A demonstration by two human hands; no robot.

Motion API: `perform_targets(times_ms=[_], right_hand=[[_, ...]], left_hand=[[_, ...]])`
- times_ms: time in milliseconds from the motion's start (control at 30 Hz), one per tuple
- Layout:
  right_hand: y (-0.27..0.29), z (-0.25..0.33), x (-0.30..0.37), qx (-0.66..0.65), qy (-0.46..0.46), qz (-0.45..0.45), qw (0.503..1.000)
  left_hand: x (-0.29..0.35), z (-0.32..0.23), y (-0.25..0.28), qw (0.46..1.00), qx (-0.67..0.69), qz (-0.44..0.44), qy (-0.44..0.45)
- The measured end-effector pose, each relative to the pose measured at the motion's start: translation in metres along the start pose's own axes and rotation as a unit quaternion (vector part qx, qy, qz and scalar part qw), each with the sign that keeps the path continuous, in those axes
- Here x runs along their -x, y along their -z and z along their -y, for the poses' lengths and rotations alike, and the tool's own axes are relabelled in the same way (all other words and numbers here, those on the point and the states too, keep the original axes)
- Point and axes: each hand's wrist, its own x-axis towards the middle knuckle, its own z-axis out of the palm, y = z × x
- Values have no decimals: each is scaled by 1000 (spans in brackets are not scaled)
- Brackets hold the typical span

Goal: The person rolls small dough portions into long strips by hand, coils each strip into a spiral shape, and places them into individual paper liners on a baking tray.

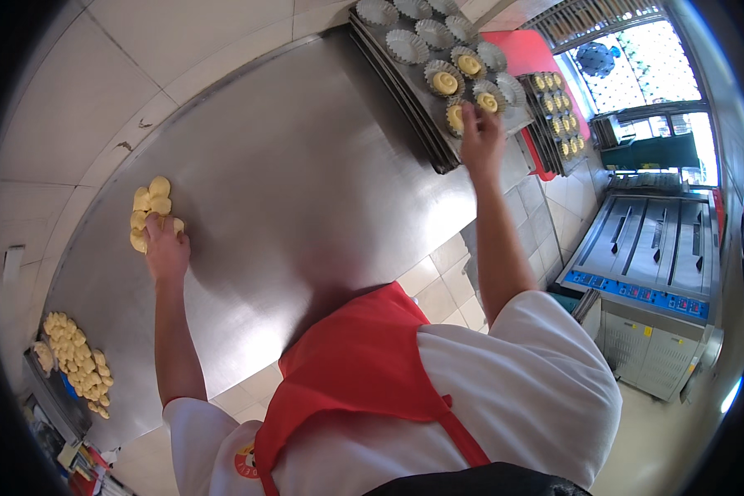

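Note:
A small cluster of pale yellow dough pieces (159, 196) lies on the steel table at the left. My left hand (167, 248) is over the near end of this cluster, its fingers bent round a piece of dough. At the far right, my right hand (482, 140) reaches over a tray (438, 132) of fluted metal tins. Its fingers are closed at a coiled dough roll (456, 117) in a tin at the tray's near edge; the fingertips are partly hidden. Other coiled dough rolls (444, 83) sit in neighbouring tins, and several fluted tins (407, 46) hold nothing.
The steel table (306, 157) runs between my hands, with a tiled wall (215, 41) behind. A larger heap of dough pieces (78, 360) lies at the near left. Beyond the tray, a second tray (546, 124) of filled tins rests by a red surface (525, 54). A metal oven (645, 248) stands at right.

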Motion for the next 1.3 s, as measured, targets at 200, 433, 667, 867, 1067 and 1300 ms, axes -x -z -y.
perform_targets(times_ms=[200,433,667,867,1067,1300], right_hand=[[-27,142,179,-219,27,354,909],[-11,242,269,-269,151,497,811],[-46,123,393,57,360,373,853],[-178,211,280,169,281,383,863],[-236,217,235,141,274,319,896],[-94,138,355,197,358,504,761]], left_hand=[[25,9,15,983,158,-58,-67],[160,-67,8,751,659,-11,-42],[260,-45,-49,849,524,-71,-15],[261,-16,-22,847,529,-60,-10],[199,-80,-20,818,546,-144,-106],[193,-174,-61,867,485,2,-116]])
